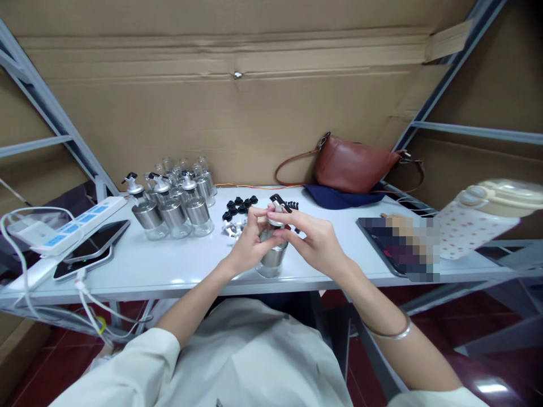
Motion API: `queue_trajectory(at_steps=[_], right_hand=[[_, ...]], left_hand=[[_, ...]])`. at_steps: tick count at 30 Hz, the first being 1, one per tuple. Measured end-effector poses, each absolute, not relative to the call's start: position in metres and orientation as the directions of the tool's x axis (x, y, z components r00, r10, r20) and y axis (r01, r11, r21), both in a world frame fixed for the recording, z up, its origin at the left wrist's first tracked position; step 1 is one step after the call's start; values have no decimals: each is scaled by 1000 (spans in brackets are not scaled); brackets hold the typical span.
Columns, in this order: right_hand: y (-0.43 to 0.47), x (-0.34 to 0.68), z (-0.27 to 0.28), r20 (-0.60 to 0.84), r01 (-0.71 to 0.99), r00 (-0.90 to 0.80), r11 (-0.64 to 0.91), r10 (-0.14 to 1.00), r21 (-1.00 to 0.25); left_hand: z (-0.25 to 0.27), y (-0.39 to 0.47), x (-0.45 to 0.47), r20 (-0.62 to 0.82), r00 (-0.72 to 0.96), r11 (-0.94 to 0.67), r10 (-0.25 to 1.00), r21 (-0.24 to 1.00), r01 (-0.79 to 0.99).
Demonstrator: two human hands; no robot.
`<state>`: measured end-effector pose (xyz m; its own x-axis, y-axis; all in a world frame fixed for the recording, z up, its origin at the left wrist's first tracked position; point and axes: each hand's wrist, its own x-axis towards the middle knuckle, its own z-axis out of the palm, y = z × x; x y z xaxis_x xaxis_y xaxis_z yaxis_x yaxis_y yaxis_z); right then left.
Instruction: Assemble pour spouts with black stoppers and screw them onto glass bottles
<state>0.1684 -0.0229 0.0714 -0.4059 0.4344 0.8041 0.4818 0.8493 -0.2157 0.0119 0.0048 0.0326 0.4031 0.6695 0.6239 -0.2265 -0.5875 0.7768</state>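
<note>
A glass oil bottle (274, 257) with a steel sleeve stands upright near the table's front edge. On its top sits a white pour spout with a black flip lid (280, 202). My left hand (251, 240) curls round the bottle's neck from the left. From the right, my right hand (311, 237) grips the pour spout, fingers bent over its collar. Both hands partly hide the neck. Just behind them lie several black stoppers (240, 206) and, beside my left hand, white spout parts (231, 228).
Bottles with spouts (197, 212) stand at the left, others behind them. A power strip (80, 223) and phone (99, 240) lie far left. At the back right a brown bag (356, 164) rests on dark blue cloth (339, 198). A dotted drinking bottle (470, 223) stands right.
</note>
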Motion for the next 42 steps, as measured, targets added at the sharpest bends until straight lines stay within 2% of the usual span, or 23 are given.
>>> queue_trajectory(at_steps=[8,17,23,25,30,34,37,42], right_hand=[[-25,171,68,828,490,-413,859,378,-148],[-24,165,58,843,479,-352,852,406,-211],[-32,164,54,793,441,-441,871,421,-217],[-35,165,52,809,414,-415,878,416,-239],[-43,174,33,820,413,-268,829,506,-377],[-45,185,3,734,491,-296,756,612,-433],[-45,191,-15,683,554,-383,746,623,-370],[-48,193,-27,620,646,-514,743,593,-175]], left_hand=[[29,4,12,612,410,-551,676,790,-270],[25,0,13,625,360,-608,693,774,-175],[33,-8,-2,646,348,-652,680,749,-115],[40,-12,-16,642,313,-651,699,754,-92],[60,-12,-68,731,149,-745,666,661,90],[59,7,-101,818,6,-783,576,549,294],[48,28,-114,833,-43,-746,552,516,421],[30,55,-129,734,-11,-601,679,564,566]])
